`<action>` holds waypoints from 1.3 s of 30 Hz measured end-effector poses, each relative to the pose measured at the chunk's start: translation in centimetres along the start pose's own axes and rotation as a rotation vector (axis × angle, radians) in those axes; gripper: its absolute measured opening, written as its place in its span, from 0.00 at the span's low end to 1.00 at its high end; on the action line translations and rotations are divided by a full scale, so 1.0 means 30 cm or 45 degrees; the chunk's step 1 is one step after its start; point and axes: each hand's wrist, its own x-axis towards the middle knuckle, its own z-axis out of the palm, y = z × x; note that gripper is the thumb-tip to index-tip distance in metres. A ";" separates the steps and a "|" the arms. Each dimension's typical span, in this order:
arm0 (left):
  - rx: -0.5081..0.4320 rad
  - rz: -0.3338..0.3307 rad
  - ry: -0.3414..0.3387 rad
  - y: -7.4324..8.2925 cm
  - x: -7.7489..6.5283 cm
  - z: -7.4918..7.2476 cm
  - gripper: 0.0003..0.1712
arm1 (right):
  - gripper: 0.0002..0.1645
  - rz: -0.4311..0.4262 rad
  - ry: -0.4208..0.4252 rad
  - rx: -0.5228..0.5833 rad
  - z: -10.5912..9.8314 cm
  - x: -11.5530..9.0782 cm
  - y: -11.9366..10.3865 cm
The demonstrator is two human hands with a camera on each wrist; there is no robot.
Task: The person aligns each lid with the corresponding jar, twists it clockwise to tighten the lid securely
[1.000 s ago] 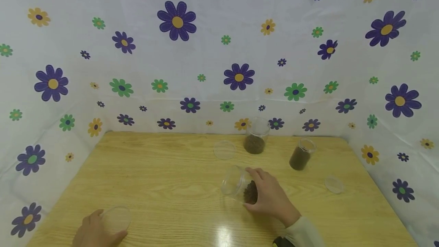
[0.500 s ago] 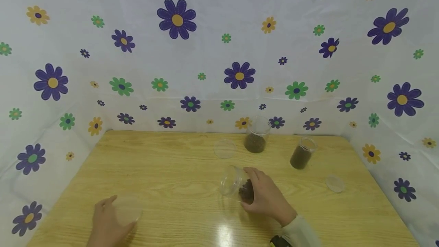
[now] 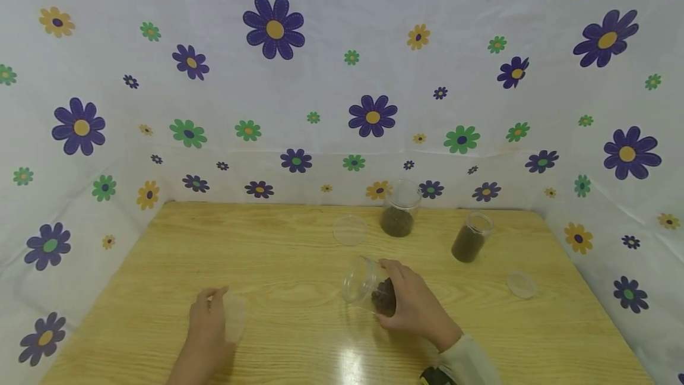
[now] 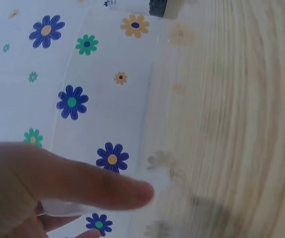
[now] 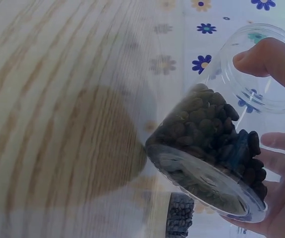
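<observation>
My right hand (image 3: 419,308) grips a clear jar (image 3: 358,283), its mouth tilted to the left in the head view. Dark beans (image 5: 207,119) are heaped toward the jar's base, which stays close to the tabletop in the right wrist view. On the left, my left hand (image 3: 207,325) holds a clear round lid (image 3: 236,318) by its edge, thumb on one side and fingers on the other. Part of that lid shows as a pale strip (image 4: 65,208) behind the thumb in the left wrist view. Lid and tilted jar are apart.
At the back stands a wide clear jar (image 3: 397,221) partly filled with dark contents, a clear lid (image 3: 350,230) lying beside it. A narrower jar (image 3: 469,243) and another lid (image 3: 521,284) are farther right. Flower-printed cloth (image 3: 320,76) surrounds the wooden table (image 3: 256,254).
The left hand has moved right and slightly away from me with the lid, turning it more upright. The right hand and its jar have shifted only slightly left.
</observation>
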 end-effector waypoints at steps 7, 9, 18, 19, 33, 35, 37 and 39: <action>0.140 0.066 -0.074 0.037 0.014 0.004 0.52 | 0.57 0.050 -0.011 0.034 0.006 -0.004 -0.003; 0.161 0.076 -0.064 0.042 0.014 0.003 0.52 | 0.57 0.063 -0.016 0.010 0.004 -0.004 -0.006; 0.157 0.045 -0.052 0.058 0.015 0.008 0.52 | 0.57 0.064 -0.013 -0.179 -0.033 0.000 -0.024; 0.149 0.039 -0.055 0.061 0.014 0.009 0.52 | 0.57 0.061 -0.022 -0.181 -0.037 0.001 -0.025; 0.155 0.071 0.015 0.072 0.007 0.018 0.47 | 0.57 0.013 0.026 -0.067 -0.034 -0.015 -0.013; 0.153 0.067 0.024 0.075 0.007 0.019 0.46 | 0.57 0.007 0.044 -0.051 -0.032 -0.019 -0.010; 0.150 0.057 0.025 0.078 0.009 0.019 0.45 | 0.58 -0.002 0.059 -0.043 -0.031 -0.021 -0.007; 0.143 0.044 0.013 0.082 0.011 0.019 0.47 | 0.57 -0.007 0.070 -0.037 -0.031 -0.024 -0.006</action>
